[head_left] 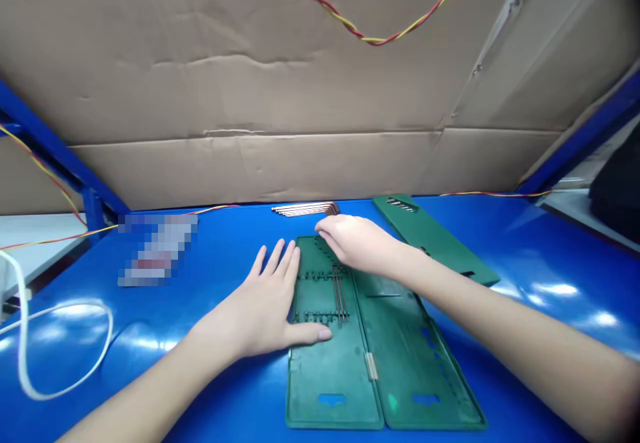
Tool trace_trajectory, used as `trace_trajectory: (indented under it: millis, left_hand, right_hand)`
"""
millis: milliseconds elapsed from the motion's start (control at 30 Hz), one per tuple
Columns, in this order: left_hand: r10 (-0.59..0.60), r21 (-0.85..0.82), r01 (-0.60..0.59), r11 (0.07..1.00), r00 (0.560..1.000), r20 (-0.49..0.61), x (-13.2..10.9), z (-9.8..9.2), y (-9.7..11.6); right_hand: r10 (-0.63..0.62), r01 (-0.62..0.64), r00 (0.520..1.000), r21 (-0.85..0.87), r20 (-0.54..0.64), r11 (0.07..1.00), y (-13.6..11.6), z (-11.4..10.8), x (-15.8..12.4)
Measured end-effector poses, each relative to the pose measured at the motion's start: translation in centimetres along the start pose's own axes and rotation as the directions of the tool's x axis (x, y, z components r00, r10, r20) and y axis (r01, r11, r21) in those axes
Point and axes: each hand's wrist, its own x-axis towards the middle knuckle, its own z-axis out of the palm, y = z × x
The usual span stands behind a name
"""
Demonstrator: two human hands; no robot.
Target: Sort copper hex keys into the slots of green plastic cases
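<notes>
Green case (333,371) partly hidden behind left hand (263,309), spread wide, and right hand (360,241), curled, its hold unclear.

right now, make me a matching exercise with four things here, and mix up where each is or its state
1 hinged green plastic case
2 bare left hand
3 row of L-shaped metal hex keys
4 looped white cable

a on the blue tabletop, beyond the case
b at the picture's far left
c lying open
d spread along the case's left edge

Pairs: 1-c, 2-d, 3-a, 4-b
</notes>
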Motion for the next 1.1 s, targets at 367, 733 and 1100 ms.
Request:
trace_trajectory:
  millis: [367, 733, 1100]
  left_hand:
    - [-0.009, 0.006, 0.009, 1.000, 1.000, 0.021, 0.0, -0.6, 0.3]
    - [0.011, 0.026, -0.011, 1.000, 1.000, 0.008, 0.1, -0.1, 0.1]
    - [0.001, 0.049, -0.003, 0.999, 0.999, 0.050, 0.2, -0.3, 0.2]
  right_hand:
    - [0.070, -0.068, 0.997, 0.140, -0.011, 0.988, -1.5, 1.0, -5.0]
    - [0.196, -0.124, 0.965, 0.357, -0.173, 0.926, -1.5, 2.5, -4.9]
    - [0.265, -0.189, 0.955, 0.416, -0.132, 0.889, -1.9, 2.3, -4.8]
